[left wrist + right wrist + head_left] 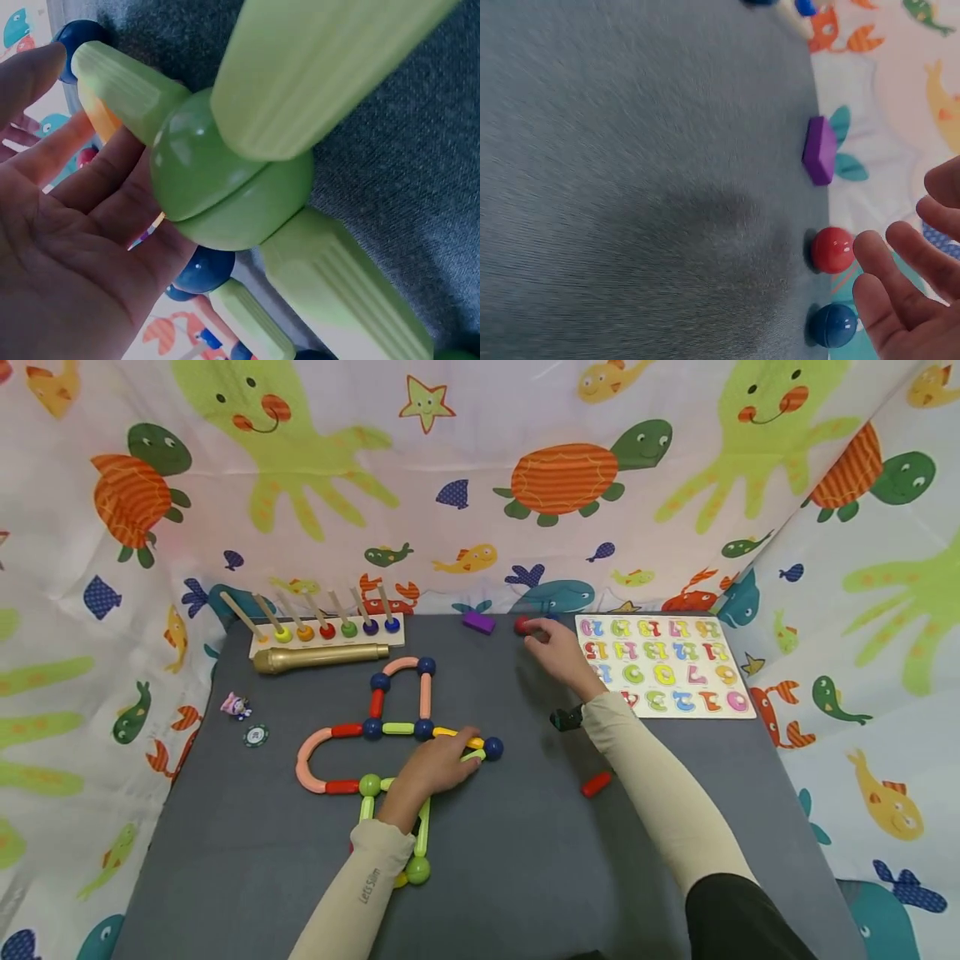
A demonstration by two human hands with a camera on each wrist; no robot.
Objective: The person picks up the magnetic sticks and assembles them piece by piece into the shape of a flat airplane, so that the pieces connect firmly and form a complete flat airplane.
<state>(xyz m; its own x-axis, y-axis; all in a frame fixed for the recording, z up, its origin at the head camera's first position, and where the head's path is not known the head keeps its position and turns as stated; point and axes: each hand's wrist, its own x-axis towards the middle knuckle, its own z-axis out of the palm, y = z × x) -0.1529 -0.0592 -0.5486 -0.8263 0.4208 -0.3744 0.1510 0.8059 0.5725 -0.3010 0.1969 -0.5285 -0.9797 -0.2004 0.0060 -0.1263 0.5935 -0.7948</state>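
left hand [442, 764]: resting flat on the stick-and-ball frame [397, 727] mid-tabletop, fingers relaxed over the yellow stick [459, 737] near a blue ball [492, 747]; the wrist view shows an open palm beside the green ball [225, 191], not clamped on anything
right hand [558, 652]: reaching to the far edge, fingers spread and loose, tips just beside the red ball [832, 250]; not gripping it yet; a second blue ball [832, 325] sits right next to it, purple block [820, 149] a bit further along
tip for the pick: I'd pinch the red ball from both sides so it doesn't roll off into the cloth; keep the left hand pressing the frame so the joints don't shift
spare bit: red stick [597, 784] lying loose near the right forearm
readable text: sleeve [369, 885] says "Let's Slim"; number puzzle [663, 664] has digits, mirrored in this view; the token [256, 736] print is too small to read
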